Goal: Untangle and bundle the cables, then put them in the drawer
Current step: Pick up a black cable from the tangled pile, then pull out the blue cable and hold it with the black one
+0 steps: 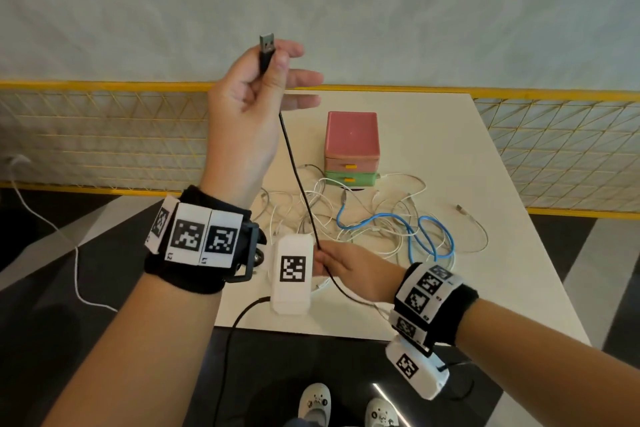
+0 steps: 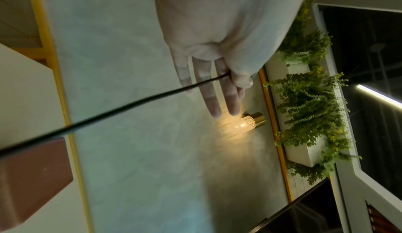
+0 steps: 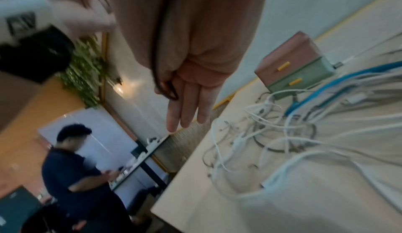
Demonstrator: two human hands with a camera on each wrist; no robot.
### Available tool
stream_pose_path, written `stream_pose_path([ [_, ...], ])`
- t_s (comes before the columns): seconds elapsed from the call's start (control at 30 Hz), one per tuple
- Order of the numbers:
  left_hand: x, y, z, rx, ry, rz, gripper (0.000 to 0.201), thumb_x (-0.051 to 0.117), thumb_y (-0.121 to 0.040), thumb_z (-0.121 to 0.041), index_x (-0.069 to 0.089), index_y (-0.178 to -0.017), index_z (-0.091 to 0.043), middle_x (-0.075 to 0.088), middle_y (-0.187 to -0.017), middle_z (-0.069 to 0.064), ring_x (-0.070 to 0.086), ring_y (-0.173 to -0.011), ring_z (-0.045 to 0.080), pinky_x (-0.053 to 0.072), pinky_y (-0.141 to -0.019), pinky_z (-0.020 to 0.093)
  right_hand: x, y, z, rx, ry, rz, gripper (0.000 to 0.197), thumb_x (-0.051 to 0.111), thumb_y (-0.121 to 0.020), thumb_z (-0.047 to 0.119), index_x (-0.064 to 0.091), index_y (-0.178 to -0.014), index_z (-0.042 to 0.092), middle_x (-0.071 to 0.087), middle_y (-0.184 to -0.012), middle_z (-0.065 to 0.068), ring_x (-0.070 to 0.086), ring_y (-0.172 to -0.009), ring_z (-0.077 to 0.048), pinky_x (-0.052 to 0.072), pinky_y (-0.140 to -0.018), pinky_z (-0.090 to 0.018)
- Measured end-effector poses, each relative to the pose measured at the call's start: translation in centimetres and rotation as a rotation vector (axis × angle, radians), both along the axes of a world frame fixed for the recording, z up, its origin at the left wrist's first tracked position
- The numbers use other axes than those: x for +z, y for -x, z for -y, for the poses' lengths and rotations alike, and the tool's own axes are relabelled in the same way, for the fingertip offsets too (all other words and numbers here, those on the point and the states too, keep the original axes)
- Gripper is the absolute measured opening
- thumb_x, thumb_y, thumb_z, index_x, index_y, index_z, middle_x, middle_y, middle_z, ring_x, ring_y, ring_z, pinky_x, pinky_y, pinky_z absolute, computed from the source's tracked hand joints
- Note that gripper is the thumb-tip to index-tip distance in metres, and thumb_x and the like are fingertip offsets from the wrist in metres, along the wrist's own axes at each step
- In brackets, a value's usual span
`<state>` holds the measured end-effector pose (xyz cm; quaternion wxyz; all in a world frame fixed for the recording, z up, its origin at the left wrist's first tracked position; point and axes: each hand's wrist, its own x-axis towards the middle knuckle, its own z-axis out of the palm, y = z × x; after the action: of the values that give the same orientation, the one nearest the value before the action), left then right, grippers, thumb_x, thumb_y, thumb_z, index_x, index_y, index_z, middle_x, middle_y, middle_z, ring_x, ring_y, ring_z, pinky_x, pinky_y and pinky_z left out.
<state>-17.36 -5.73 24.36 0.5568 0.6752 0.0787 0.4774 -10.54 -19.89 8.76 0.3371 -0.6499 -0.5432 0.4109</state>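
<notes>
Two hands: both on one black cable (image 1: 298, 177).
Left hand (image 1: 256, 94): I pinch the USB plug (image 1: 266, 45) with thumb and forefinger, held high.
Right hand (image 1: 349, 270): I pinch the cable low, at the bench (image 1: 485, 288) edge.
Rest: pile (image 1: 363, 218) tangled before the drawers (image 1: 351, 149).
Tip: I'd keep it taut, draw slowly, then coil.

Black cable (image 1: 298, 177), white cables (image 1: 391, 239) and a blue cable (image 1: 408, 222) on a cream tabletop (image 1: 485, 270); pink-and-green drawers (image 1: 351, 149), yellow handles (image 1: 350, 167).
</notes>
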Motion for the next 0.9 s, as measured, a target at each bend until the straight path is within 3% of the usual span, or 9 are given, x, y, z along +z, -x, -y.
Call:
stream_pose_path([
  [0.07, -0.3, 0.1, -0.3, -0.009, 0.029, -0.012, 0.019, 0.041, -0.104, -0.009, 0.058, -0.11, -0.006, 0.062, -0.108, 0.001, 0.071, -0.086, 0.014, 0.059, -0.071, 0.034, -1.8, 0.0, 0.6, 0.089, 0.14, 0.087, 0.025, 0.031, -0.102, 0.014, 0.053, -0.098, 0.002, 0.067, -0.1, 0.002, 0.056, -0.088, 0.02, 0.042, -0.084, -0.012],
  [0.17, -1.2, 0.3, -0.3, -0.073, 0.092, -0.143, 0.02, 0.041, -0.104, -0.013, 0.06, -0.107, -0.007, 0.068, -0.098, 0.006, 0.071, -0.076, 0.017, 0.058, -0.072, 0.037, -3.1, -0.4, 1.0, 0.283, 0.268, 0.228, 0.024, 0.04, -0.1, 0.026, 0.058, -0.112, 0.014, 0.062, -0.124, -0.002, 0.057, -0.114, -0.011, 0.041, -0.104, -0.032],
  [0.23, -1.9, 0.5, 0.0, -0.101, 0.159, -0.284, 0.022, 0.041, -0.104, -0.019, 0.061, -0.105, -0.011, 0.074, -0.08, 0.004, 0.07, -0.063, 0.019, 0.053, -0.069, 0.036, -3.2, -1.6, 0.5, 0.351, 0.349, 0.364, 0.043, 0.055, -0.093, 0.027, 0.047, -0.134, 0.016, 0.05, -0.14, -0.002, 0.045, -0.128, -0.018, 0.031, -0.112, -0.034],
  [0.3, -2.8, 0.5, 0.2, -0.106, 0.214, -0.409, 0.022, 0.041, -0.104, -0.022, 0.061, -0.104, -0.012, 0.073, -0.072, 0.003, 0.065, -0.051, 0.017, 0.054, -0.059, 0.029, -3.0, -3.3, -0.5, 0.32, 0.436, 0.494, 0.063, 0.065, -0.086, 0.017, 0.037, -0.142, 0.018, 0.04, -0.148, 0.0, 0.037, -0.136, -0.018, 0.026, -0.114, -0.033],
  [0.4, -4.4, 0.3, 0.3, -0.126, 0.289, -0.52, 0.022, 0.04, -0.105, -0.023, 0.059, -0.104, -0.011, 0.072, -0.068, 0.005, 0.056, -0.04, 0.015, 0.048, -0.046, 0.022, -3.1, -6.1, -2.5, 0.129, 0.384, 0.579, 0.048, 0.059, -0.087, 0.005, 0.05, -0.132, 0.018, 0.053, -0.135, -0.001, 0.05, -0.125, -0.02, 0.038, -0.108, -0.034],
  [0.53, -6.9, -0.3, 0.4, -0.165, 0.369, -0.574, 0.02, 0.039, -0.105, -0.022, 0.052, -0.104, -0.006, 0.065, -0.059, 0.007, 0.041, -0.031, 0.013, 0.044, -0.042, 0.023, -4.5, -8.2, -5.1, -0.097, 0.403, 0.662, 0.033, 0.046, -0.091, 0.002, 0.058, -0.121, 0.009, 0.057, -0.126, -0.007, 0.055, -0.116, -0.025, 0.043, -0.097, -0.031],
  [0.63, -8.3, -0.8, 0.2, -0.132, 0.467, -0.571, 0.021, 0.036, -0.106, -0.021, 0.046, -0.095, -0.006, 0.055, -0.05, 0.002, 0.03, -0.03, 0.01, 0.038, -0.039, 0.022, -5.9, -8.9, -6.3, -0.075, 0.477, 0.825, 0.031, 0.049, -0.092, 0.01, 0.058, -0.122, 0.007, 0.057, -0.124, -0.011, 0.057, -0.113, -0.028, 0.048, -0.094, -0.035],
  [0.73, -9.2, -1.1, -0.3, -0.125, 0.58, -0.547, 0.03, 0.034, -0.107, -0.025, 0.037, -0.08, -0.012, 0.038, -0.046, -0.004, 0.026, -0.031, 0.008, 0.029, -0.037, 0.019, -7.5, -9.2, -6.5, -0.056, 0.5, 0.858, 0.029, 0.052, -0.094, 0.016, 0.057, -0.12, 0.007, 0.055, -0.124, -0.011, 0.056, -0.113, -0.029, 0.047, -0.095, -0.037],
  [0.9, -10.0, -1.5, -1.4, -0.092, 0.657, -0.564, 0.042, 0.048, -0.101, -0.03, 0.034, -0.063, -0.02, 0.027, -0.047, -0.007, 0.025, -0.04, 0.009, 0.029, -0.045, 0.021, -9.2, -9.2, -6.4, -0.078, 0.437, 0.88, 0.028, 0.054, -0.093, 0.018, 0.055, -0.118, 0.007, 0.043, -0.126, -0.013, 0.054, -0.099, -0.029, 0.05, -0.088, -0.042],
])
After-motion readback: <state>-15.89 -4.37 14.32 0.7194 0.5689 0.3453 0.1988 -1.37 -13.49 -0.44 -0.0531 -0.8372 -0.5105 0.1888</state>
